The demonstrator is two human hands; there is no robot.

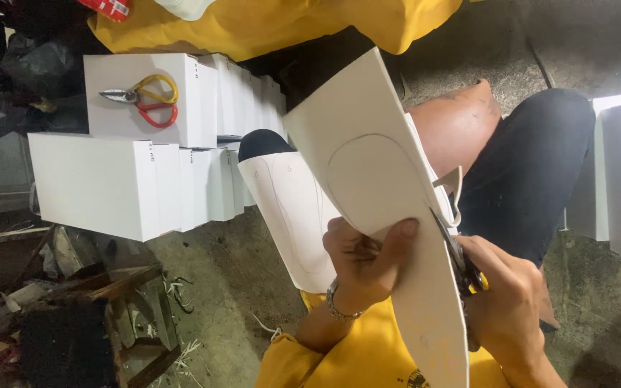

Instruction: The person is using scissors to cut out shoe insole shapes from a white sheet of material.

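Left hand (357, 266) grip pinching white foam sheet (375, 165) edge; right hand (501, 302) grip clenched around scissors (458, 259) cutting sheet.

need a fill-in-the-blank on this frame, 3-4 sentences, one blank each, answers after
1. The left hand grips a white foam sheet with a ____ outline drawn on it.
2. The right hand works a pair of ____ along the sheet's edge.
3. A spare pair of scissors with one yellow and one ____ handle lies on the white boxes.
4. The left wrist wears a ____.

Missing words: sole-shaped; scissors; red; bracelet
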